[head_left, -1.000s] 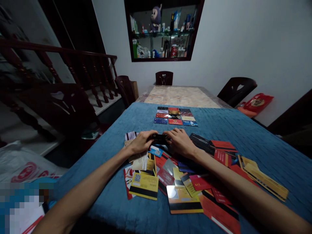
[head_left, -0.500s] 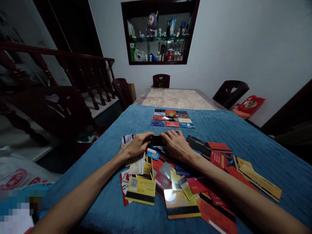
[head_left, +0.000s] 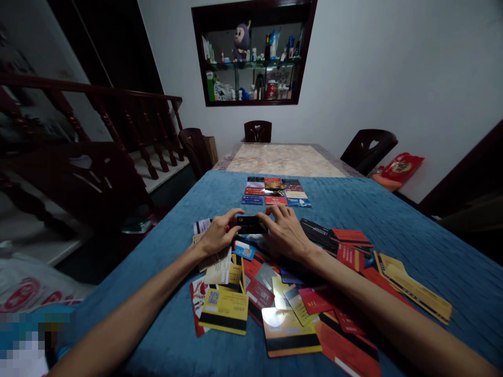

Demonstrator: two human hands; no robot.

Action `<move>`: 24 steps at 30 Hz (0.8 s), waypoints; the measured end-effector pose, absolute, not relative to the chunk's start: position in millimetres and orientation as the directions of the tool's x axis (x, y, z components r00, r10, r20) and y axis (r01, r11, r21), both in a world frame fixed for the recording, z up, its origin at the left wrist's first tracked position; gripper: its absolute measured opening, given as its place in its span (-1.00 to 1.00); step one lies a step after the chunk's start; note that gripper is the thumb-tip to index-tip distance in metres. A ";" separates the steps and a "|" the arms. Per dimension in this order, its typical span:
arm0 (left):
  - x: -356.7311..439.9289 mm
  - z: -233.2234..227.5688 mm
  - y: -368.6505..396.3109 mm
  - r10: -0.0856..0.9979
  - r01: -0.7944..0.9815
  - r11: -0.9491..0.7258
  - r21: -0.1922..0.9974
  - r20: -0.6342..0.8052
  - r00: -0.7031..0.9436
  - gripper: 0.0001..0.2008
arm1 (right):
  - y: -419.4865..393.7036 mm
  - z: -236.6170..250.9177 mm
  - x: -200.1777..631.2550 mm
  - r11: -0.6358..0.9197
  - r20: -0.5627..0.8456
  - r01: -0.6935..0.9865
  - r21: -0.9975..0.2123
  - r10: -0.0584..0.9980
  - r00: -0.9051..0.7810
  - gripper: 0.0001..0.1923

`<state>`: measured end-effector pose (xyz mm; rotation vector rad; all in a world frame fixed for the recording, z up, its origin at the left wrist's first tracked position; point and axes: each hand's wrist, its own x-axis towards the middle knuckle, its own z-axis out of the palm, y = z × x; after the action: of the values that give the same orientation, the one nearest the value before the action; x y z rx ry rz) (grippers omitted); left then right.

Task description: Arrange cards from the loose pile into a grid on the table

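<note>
Dim and white-walled, the room holds a long table (head_left: pixel 393 209) under a blue cloth, with dark chairs around it and a glass-fronted wall cabinet (head_left: pixel 251 52) beyond. A small grid of cards (head_left: pixel 275 191) already lies neatly at the far side, while a much larger loose heap of cards (head_left: pixel 298 293) still sprawls unsorted near the person. Above that heap, the left hand (head_left: pixel 218 235) and right hand (head_left: pixel 285 233) pinch a dark card (head_left: pixel 251 224) between their fingertips, one at each end.

Left hand (head_left: pixel 217 236) and right hand (head_left: pixel 285 234) pinch a black card (head_left: pixel 250 224) between them; loose cards (head_left: pixel 291 293) litter the blue cloth (head_left: pixel 393 209).
</note>
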<state>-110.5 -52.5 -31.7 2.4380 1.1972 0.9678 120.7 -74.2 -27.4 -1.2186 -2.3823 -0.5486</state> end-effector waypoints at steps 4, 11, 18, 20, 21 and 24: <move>-109.7 -31.3 -52.6 0.746 0.587 -0.663 0.465 0.477 0.465 -0.60 | -72.0 -19.6 125.7 0.553 0.476 0.823 0.131 0.693 -0.541 -0.54; -106.5 -28.8 -54.5 0.613 0.569 -0.773 0.282 0.564 0.554 -0.49 | -71.3 -4.1 132.7 0.576 0.416 0.810 0.108 0.714 -0.564 -0.50; -102.6 -18.6 -46.4 0.529 0.555 -0.817 0.157 0.587 0.613 -0.50 | -65.4 10.6 141.5 0.606 0.381 0.788 0.104 0.708 -0.595 -0.48; -100.1 -11.8 -41.7 0.510 0.545 -0.828 0.133 0.583 0.633 -0.55 | -60.4 15.0 146.8 0.618 0.383 0.778 0.112 0.695 -0.608 -0.48; -98.3 -8.1 -39.1 0.499 0.536 -0.835 0.122 0.578 0.646 -0.59 | -57.4 17.0 150.0 0.624 0.384 0.773 0.114 0.690 -0.613 -0.47; -91.3 3.2 -30.5 0.474 0.514 -0.852 0.099 0.564 0.677 -0.69 | -46.6 21.5 160.6 0.632 0.384 0.767 0.106 0.686 -0.618 -0.42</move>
<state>-91.3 -30.5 3.2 2.9381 0.8670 0.9570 160.6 -46.6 21.5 -1.1692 -2.5490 -0.3753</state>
